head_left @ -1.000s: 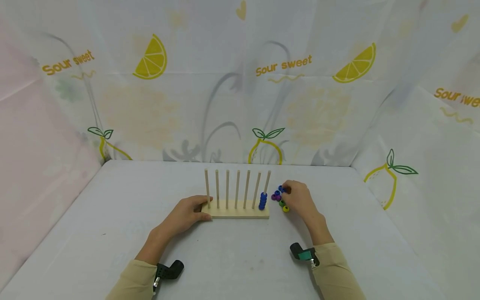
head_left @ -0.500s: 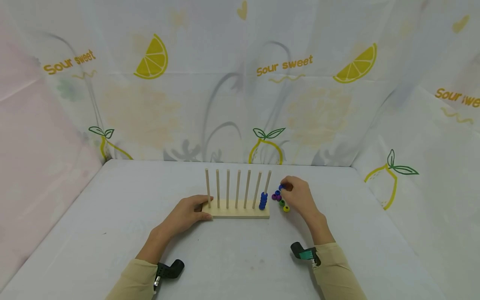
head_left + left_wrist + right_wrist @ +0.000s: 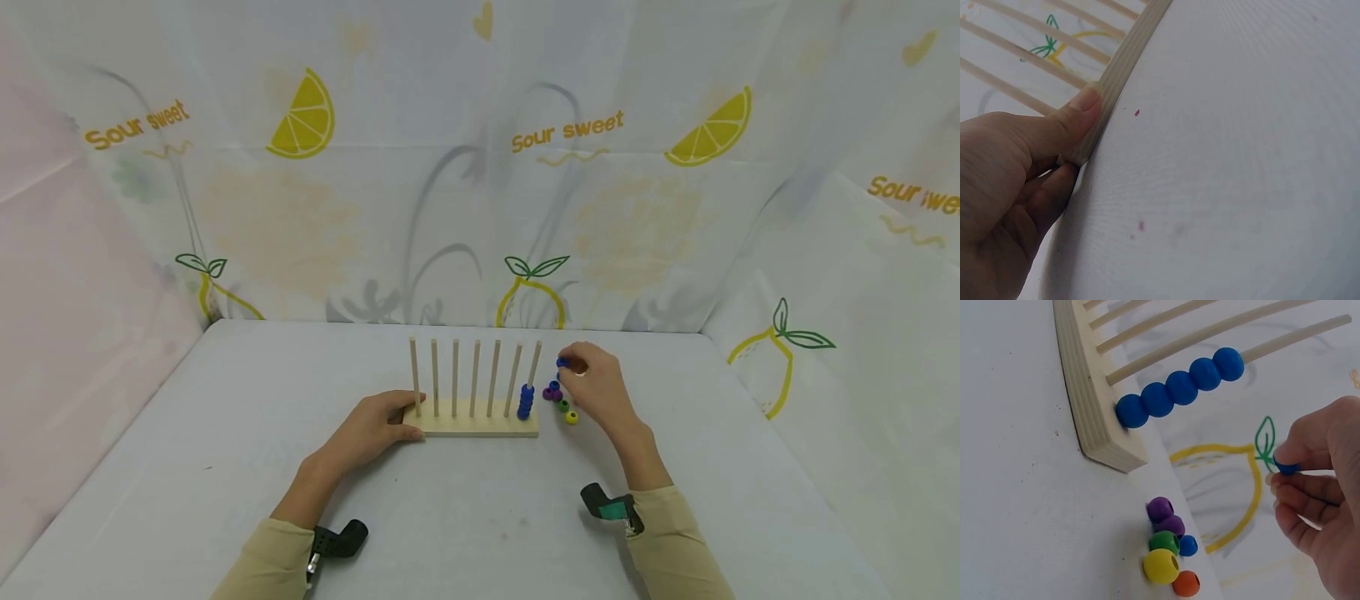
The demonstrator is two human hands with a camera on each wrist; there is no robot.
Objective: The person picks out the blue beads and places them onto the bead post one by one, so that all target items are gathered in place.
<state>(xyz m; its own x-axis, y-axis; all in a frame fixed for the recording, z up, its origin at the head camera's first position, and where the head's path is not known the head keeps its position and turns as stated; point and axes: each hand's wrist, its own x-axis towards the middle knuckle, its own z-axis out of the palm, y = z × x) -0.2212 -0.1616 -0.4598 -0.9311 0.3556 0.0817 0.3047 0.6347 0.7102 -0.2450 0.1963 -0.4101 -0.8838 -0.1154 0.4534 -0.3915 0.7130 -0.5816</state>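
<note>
Backdrop: white cloth (image 3: 420,179) printed with lemons, behind a white counter (image 3: 465,517)
Held bead: blue bead (image 3: 562,362), pinched between thumb and fingers of the right hand (image 3: 597,387), just right of the end peg
End peg: rightmost peg (image 3: 536,360), long axis upright, lower part filled by five blue beads (image 3: 1180,387); right hand nearer
Rack: wooden base (image 3: 476,427), left end gripped by the left hand (image 3: 366,429)
Loose beads: purple (image 3: 1160,509), green (image 3: 1164,542), yellow (image 3: 1161,566), orange (image 3: 1186,583) and blue (image 3: 1188,545), beside the base's right end
</note>
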